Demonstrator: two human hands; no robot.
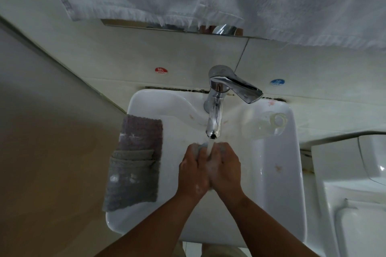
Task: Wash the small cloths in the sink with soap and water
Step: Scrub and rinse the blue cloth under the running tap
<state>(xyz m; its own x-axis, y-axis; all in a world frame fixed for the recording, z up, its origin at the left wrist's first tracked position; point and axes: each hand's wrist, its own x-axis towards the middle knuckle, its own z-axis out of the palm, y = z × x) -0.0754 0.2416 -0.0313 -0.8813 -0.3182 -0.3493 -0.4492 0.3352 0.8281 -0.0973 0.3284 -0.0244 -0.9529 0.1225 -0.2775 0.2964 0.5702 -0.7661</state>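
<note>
- Your left hand (193, 170) and right hand (226, 168) are pressed together, heel to heel, over the bowl of the white ceramic sink (277, 173). The fingers of both are curled inward.
- A small pale cloth (221, 147) shows only as a sudsy bunch past your fingertips. Both hands appear to grip it between them, and most of it is hidden inside your grasp.
- The stream of water (209, 149) from the chrome single-lever tap (215, 119) falls directly onto the seam between your two hands.
- Foam patches sit on the back of your left hand.
- Step in hand, as judged: rubbing or rinsing one soaped cloth under the running tap.
- The grey textured cloths (133, 179) are draped over the sink rim, well apart to the outside of your left hand. Whether they are washed cannot be told.
- A clear glass tumbler (265, 124) lies beyond your right hand, near the tap.
- Next move, as judged: work the cloth until the suds run out, wring it, and keep your right elbow clear of the tumbler.
</note>
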